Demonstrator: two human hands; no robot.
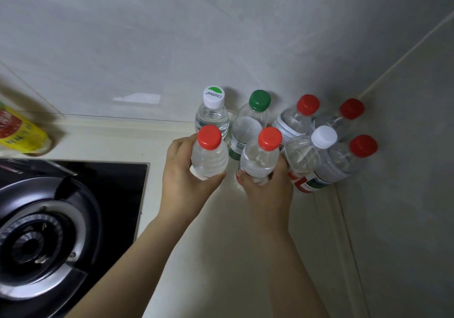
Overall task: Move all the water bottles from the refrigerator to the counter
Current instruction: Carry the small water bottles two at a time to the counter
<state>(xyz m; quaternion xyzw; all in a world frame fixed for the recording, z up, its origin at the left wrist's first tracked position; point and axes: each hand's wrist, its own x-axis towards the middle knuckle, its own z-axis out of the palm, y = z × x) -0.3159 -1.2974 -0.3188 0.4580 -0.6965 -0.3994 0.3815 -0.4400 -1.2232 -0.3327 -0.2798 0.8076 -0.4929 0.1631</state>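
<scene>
Counter (245, 219) with a cluster of upright bottles in its far right corner against the walls (307, 131); gas burner (41, 229) set into the counter at left; a tilted container (22, 133) behind the burner; left hand (186, 177) and right hand (267, 185) each around a bottle at the cluster's near edge

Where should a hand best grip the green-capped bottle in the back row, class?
Grip the green-capped bottle at its neck, just under the cap, coming from above. It stands upright with other bottles packed close around it, so its sides are hard to reach.
</scene>
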